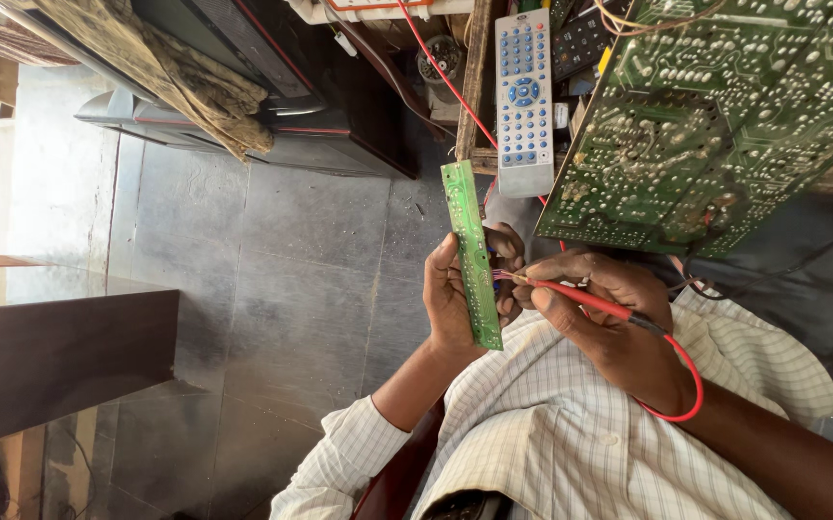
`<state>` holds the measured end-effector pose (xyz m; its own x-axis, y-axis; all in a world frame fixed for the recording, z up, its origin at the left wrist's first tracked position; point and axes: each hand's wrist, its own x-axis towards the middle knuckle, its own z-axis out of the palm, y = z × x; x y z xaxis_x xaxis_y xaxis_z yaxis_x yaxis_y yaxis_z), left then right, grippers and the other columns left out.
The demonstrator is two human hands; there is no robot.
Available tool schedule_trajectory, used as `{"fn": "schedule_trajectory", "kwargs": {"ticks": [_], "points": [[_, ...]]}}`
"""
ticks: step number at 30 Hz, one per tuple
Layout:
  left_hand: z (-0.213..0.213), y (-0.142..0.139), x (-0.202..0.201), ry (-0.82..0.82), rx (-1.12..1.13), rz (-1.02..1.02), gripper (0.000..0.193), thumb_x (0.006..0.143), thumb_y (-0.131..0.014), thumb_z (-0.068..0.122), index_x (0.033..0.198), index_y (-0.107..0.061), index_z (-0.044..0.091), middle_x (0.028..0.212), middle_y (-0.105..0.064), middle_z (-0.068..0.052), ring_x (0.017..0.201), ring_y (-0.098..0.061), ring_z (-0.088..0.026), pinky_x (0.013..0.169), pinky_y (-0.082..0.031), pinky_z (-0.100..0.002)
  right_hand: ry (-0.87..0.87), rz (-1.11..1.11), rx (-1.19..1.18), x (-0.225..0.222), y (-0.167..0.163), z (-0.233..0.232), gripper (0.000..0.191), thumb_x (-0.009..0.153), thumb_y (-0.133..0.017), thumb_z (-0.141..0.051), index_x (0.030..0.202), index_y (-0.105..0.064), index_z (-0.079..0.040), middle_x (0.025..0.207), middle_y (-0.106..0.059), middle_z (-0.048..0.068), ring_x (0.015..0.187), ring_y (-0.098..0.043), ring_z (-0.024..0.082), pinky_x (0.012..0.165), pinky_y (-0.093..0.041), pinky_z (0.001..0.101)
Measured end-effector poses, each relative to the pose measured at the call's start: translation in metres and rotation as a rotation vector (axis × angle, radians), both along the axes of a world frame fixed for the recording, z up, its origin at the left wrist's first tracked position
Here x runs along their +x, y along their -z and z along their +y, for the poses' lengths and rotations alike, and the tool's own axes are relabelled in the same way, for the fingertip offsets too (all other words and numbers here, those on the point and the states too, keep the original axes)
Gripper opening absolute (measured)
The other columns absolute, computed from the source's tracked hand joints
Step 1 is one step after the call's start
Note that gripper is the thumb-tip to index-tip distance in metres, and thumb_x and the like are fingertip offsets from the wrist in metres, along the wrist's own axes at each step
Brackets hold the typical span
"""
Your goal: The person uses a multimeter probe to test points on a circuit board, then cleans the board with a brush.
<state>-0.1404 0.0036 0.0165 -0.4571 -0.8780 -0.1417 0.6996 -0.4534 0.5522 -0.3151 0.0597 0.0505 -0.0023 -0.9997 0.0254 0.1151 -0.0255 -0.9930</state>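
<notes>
— Strip board (pixel 471 252): which way is it lying?

— You're clamping its lower half in your left hand (pixel 455 299); its long axis is running from twelve to six. Your right hand (pixel 604 323), pinching the red probe (pixel 580 299), is touching its three o'clock edge.

— Room?

— Grey floor (pixel 272 289) is lying open at nine; the large circuit board (pixel 715 116) is crowding two o'clock.

Two circuit boards, two remotes, one probe, two hands

One narrow green strip board (pixel 471 252) sits in the left hand (pixel 450 303); one red probe (pixel 580 299) in the right hand (pixel 609 323). Above the hands: one large green board (pixel 715 116), one grey remote (pixel 523 96), one dark remote (pixel 580 39) beside it.
</notes>
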Motion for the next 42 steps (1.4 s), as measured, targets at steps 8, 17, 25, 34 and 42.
{"fn": "schedule_trajectory", "kwargs": {"ticks": [8, 17, 25, 34, 42], "points": [[0.000, -0.003, -0.001, 0.012, -0.044, 0.054, 0.061, 0.115, -0.031, 0.047, 0.109, -0.063, -0.004, 0.103, -0.060, -0.014, 0.061, -0.061, -0.011, 0.048, -0.048, -0.023, -0.007, 0.027, -0.023, 0.000, -0.001, -0.001, 0.018, 0.096, -0.068, -0.005, 0.112, -0.071, 0.000, 0.109, -0.076, 0.011, 0.101, -0.074, 0.015, 0.088, -0.059, 0.0266], [0.001, 0.000, 0.002, -0.013, -0.025, -0.010, 0.059, 0.115, -0.032, 0.047, 0.111, -0.063, -0.003, 0.097, -0.061, -0.015, 0.060, -0.062, -0.013, 0.048, -0.049, -0.025, -0.015, -0.004, -0.005, 0.000, -0.002, -0.001, 0.017, 0.095, -0.067, -0.003, 0.112, -0.070, 0.002, 0.109, -0.075, 0.012, 0.099, -0.074, 0.017, 0.087, -0.060, 0.0286], [-0.001, -0.001, 0.000, -0.025, -0.061, 0.013, 0.057, 0.115, -0.031, 0.043, 0.109, -0.063, -0.004, 0.101, -0.060, -0.014, 0.059, -0.059, -0.013, 0.047, -0.046, -0.026, -0.018, -0.142, -0.059, -0.010, -0.002, 0.005, 0.018, 0.098, -0.065, 0.000, 0.116, -0.068, 0.004, 0.110, -0.075, 0.015, 0.100, -0.074, 0.019, 0.090, -0.062, 0.0338], [-0.001, 0.011, 0.008, -0.032, -0.067, -0.069, 0.057, 0.114, -0.035, 0.045, 0.112, -0.064, -0.004, 0.094, -0.060, -0.016, 0.059, -0.059, -0.015, 0.047, -0.045, -0.028, 0.141, -0.081, -0.240, -0.047, 0.001, 0.032, 0.017, 0.108, -0.065, -0.004, 0.124, -0.065, -0.001, 0.111, -0.072, 0.013, 0.097, -0.074, 0.021, 0.088, -0.064, 0.0370], [-0.003, 0.067, 0.015, -0.088, 0.163, -0.423, 0.047, 0.106, -0.043, 0.047, 0.106, -0.060, 0.003, 0.085, -0.063, -0.007, 0.062, -0.060, -0.017, 0.054, -0.050, -0.031, 0.605, -0.136, -0.274, -0.099, 0.055, 0.064, 0.014, 0.108, -0.069, 0.004, 0.121, -0.064, 0.004, 0.110, -0.071, 0.019, 0.097, -0.070, 0.022, 0.091, -0.060, 0.0365]]}}
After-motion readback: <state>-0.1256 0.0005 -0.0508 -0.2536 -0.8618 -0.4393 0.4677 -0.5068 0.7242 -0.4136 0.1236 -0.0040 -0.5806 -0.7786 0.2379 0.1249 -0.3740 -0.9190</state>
